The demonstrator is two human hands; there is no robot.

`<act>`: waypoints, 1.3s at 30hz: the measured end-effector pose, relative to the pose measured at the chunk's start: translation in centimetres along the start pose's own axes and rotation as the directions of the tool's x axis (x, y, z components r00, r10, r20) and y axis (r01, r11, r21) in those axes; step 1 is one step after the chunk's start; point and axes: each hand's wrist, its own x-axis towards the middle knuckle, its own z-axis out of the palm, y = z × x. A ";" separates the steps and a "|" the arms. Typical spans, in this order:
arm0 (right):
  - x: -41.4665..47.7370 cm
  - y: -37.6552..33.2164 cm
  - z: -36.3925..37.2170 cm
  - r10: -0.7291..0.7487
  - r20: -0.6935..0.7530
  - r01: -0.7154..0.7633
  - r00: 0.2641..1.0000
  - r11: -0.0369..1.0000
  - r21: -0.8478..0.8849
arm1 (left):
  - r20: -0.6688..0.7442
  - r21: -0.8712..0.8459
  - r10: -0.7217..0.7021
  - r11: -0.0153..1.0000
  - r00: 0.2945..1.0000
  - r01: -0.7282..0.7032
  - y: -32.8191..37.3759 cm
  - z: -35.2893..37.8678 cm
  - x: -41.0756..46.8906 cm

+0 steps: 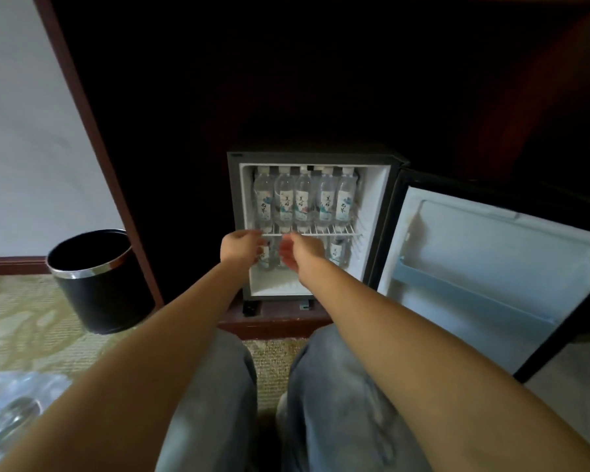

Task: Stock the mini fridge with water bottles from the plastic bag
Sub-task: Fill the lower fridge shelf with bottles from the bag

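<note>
- Nudging the lower water bottles (337,254) upright and close-packed inside the mini fridge (234,216) seems the job
- left hand (240,248) curled, grasp unclear; right hand (300,251) relaxed, empty
- plastic bag (14,403) lies well apart, lower left

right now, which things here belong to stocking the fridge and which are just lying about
For the job: mini fridge, open door, water bottles on the upper shelf, plastic bag, left hand, right hand.
Just lying about: black waste bin, carpet.

hotel room, mini fridge (234,226) in dark cabinet (184,114), waste bin (99,284)
</note>
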 end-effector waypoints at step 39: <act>-8.7 12.0 24.6 0.242 0.608 0.232 0.756 0.769 -0.596 | -0.438 0.649 -0.241 0.582 0.866 0.490 -6.4 -44.2 -11.3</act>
